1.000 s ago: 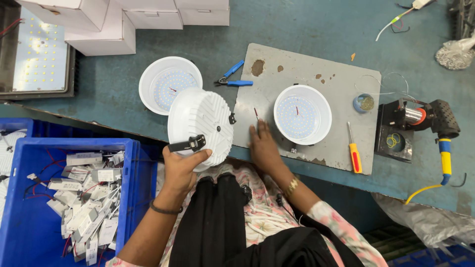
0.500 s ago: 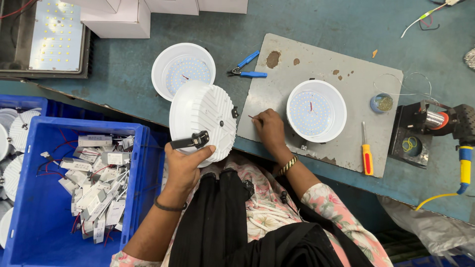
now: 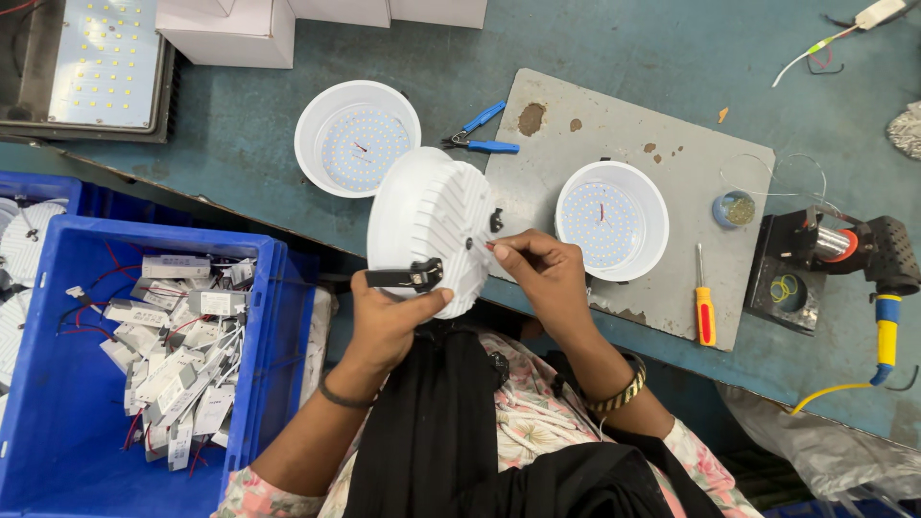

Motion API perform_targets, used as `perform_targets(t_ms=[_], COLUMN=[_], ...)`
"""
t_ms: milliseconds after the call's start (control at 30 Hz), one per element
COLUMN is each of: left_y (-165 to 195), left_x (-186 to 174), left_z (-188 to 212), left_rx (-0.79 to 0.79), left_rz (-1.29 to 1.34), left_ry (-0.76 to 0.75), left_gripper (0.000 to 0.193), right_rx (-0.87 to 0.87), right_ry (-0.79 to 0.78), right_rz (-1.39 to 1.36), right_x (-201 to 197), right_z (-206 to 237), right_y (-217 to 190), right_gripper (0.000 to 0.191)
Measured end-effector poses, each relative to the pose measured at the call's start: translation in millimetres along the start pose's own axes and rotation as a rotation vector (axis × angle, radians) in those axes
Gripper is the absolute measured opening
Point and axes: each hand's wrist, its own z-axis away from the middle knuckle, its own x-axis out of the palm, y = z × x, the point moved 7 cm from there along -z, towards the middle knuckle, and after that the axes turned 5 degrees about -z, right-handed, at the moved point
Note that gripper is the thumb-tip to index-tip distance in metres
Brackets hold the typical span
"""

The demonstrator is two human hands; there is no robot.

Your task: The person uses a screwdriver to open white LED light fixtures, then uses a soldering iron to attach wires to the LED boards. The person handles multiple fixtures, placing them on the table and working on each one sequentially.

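My left hand point(image 3: 391, 321) grips a white ribbed round lamp housing point(image 3: 429, 225) by its lower edge, thumb near a black spring clip point(image 3: 408, 278). The housing is tilted with its finned back facing me. My right hand point(image 3: 545, 271) pinches a thin red wire point(image 3: 484, 246) at the middle of that back. Two more white round lamps lie face up with their LED boards showing: one point(image 3: 357, 137) on the teal table, one point(image 3: 612, 220) on the grey board point(image 3: 652, 129).
Blue-handled pliers point(image 3: 483, 137) lie by the board's left edge. A red and yellow screwdriver point(image 3: 704, 309) rests on the board, a small blue cup point(image 3: 734, 209) beside it. A soldering stand point(image 3: 825, 259) sits right. A blue crate point(image 3: 58, 422) of white driver boxes stands left.
The housing has been tilted up and turned toward my right hand. My right hand left the grey board and now pinches the red wire at the housing's back.
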Motion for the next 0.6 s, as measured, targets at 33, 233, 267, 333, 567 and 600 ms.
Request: perform_targets(t_ms=[33,233,267,333,567,600], left_y=[-0.1,6.7,7.2,7.5,8.9,8.5], left_x=[4.5,22.8,24.2,26.5,27.0,26.8], left_z=[0.2,1.4,1.3,1.4,3.0,3.0], left_rx=[-0.02,-0.028,-0.029,-0.029,-0.034,-0.04], left_rz=[0.004,-0.045,-0.038,-0.025,-0.065,-0.068], left_ry=[-0.017,-0.108,-0.113,-0.121,-0.108,-0.108], left_gripper=[0.027,0.025,0.025,0.025,0.023,0.023], right_rx=[-0.005,0.04,0.04,0.004,-0.051,-0.049], right_ry=[-0.014,0.031,0.046,0.085,0.092,0.091], right_rz=[-0.019,-0.09,-0.089,0.029,0.257,0.263], right_x=[0.2,-7.2,-8.7,-11.3,-8.0,-7.6], right_z=[2.0,7.7,8.4,11.9,19.1,18.4], right_y=[-3.8,-4.9,-5.1,-9.3,-28.3,-30.4], right_gripper=[0.016,0.012,0.012,0.012,0.011,0.011])
